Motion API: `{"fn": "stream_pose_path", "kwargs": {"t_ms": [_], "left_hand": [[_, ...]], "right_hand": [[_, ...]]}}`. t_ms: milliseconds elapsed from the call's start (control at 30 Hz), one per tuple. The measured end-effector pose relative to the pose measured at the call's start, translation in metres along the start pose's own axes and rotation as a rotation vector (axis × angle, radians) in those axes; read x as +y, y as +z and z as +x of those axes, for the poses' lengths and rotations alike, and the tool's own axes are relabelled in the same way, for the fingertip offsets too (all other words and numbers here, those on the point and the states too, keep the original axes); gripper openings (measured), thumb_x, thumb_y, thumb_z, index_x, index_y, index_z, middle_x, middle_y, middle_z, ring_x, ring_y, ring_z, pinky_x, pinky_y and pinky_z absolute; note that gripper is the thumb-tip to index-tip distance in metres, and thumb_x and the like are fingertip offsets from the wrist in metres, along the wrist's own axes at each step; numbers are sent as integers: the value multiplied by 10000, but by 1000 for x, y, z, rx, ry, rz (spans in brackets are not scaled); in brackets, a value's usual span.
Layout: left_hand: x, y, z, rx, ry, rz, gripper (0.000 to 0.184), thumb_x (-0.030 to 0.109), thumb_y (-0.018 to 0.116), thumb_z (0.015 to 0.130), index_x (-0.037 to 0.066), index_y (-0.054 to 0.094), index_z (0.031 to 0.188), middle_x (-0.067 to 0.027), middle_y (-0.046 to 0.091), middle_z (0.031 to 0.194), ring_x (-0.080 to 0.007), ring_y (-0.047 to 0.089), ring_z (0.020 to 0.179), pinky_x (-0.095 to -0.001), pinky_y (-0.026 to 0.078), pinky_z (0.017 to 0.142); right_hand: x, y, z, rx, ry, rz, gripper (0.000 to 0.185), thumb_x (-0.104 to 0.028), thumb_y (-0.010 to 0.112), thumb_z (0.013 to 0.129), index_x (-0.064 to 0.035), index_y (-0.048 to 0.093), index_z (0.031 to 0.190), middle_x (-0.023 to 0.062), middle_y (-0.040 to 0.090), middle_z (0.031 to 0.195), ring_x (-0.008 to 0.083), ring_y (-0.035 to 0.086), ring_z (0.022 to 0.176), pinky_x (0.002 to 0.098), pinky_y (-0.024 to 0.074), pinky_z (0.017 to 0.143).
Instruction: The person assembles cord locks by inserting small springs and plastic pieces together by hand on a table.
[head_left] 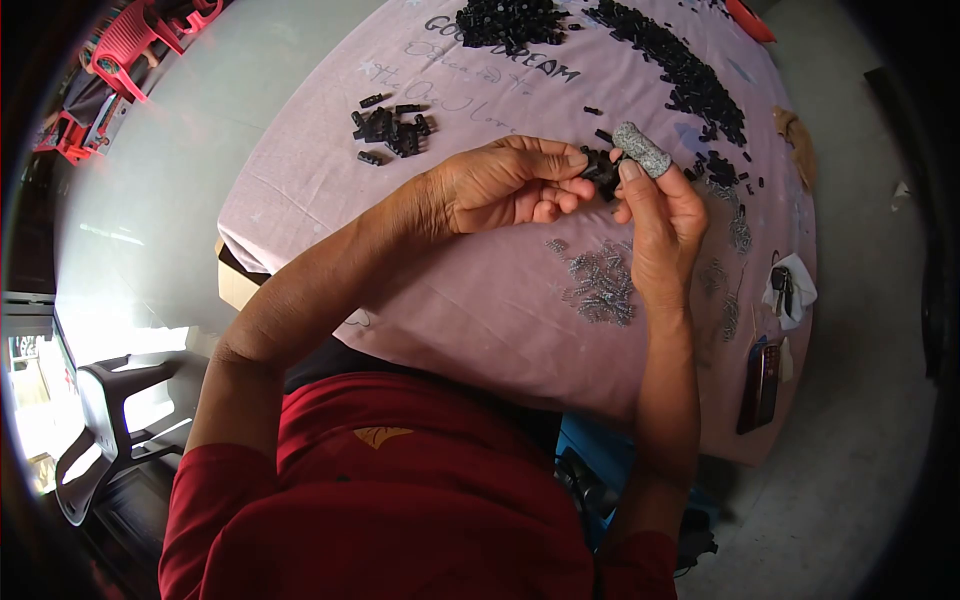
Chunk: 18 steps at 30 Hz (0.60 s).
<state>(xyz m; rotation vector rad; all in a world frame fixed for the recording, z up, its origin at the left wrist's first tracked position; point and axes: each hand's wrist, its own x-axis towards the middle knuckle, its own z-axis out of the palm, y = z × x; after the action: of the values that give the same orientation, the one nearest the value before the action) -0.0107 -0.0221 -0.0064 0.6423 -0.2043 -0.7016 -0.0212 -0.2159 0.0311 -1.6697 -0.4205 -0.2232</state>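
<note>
Above the pink cloth (480, 270), my left hand (515, 185) pinches a small black part (601, 172) between thumb and fingers. My right hand (662, 215) meets it from the other side, its thumb and fingers closed at the same black part. A grey speckled wrap (642, 150) covers a finger of the right hand. Below the hands lies a pile of small metal springs (602, 285). A small group of black pieces (392, 132) rests left of the hands. The fingers partly hide the held part.
Large heaps of black pieces (510, 22) lie along the far side. More springs (740, 232) are at the right, near a white cloth (793, 290) and a dark phone-like object (760, 388). A black chair (120, 420) and red chairs (125, 50) stand left.
</note>
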Motion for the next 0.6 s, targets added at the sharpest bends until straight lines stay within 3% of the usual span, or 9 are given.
{"fn": "stream_pose_path", "kwargs": {"t_ms": [100, 200, 400, 600], "left_hand": [[-1, -1, 0, 17, 11, -16, 161, 142, 566, 976, 12, 613, 1058, -109, 705, 920, -117, 667, 737, -206, 546, 624], [-1, -2, 1, -12, -1, -47, 166, 145, 563, 978, 9, 610, 1059, -121, 705, 907, -119, 667, 724, -207, 543, 608], [-1, 0, 1, -8, -8, -44, 166, 140, 557, 980, 2, 609, 1056, -127, 707, 906, -117, 666, 719, -208, 543, 606], [0, -3, 2, -76, -19, -106, 174, 142, 548, 985, 6, 601, 1081, -118, 707, 904, -117, 665, 716, -202, 540, 615]], "right_hand": [[-2, 4, -1, -9, -5, 21, 178, -54, 631, 904, 19, 690, 1056, -31, 637, 796, 2, 448, 612, 174, 372, 525], [-1, 3, -2, -25, -20, 24, 175, -21, 623, 905, 33, 682, 1061, -9, 653, 832, 9, 504, 679, 173, 415, 583], [-3, 5, -2, -32, -39, 48, 185, 15, 620, 898, 58, 669, 1071, 54, 687, 950, 72, 597, 881, 220, 487, 794], [-1, 5, -3, -30, -55, 54, 211, 24, 618, 895, 66, 664, 1096, 88, 697, 996, 101, 619, 917, 238, 495, 835]]}}
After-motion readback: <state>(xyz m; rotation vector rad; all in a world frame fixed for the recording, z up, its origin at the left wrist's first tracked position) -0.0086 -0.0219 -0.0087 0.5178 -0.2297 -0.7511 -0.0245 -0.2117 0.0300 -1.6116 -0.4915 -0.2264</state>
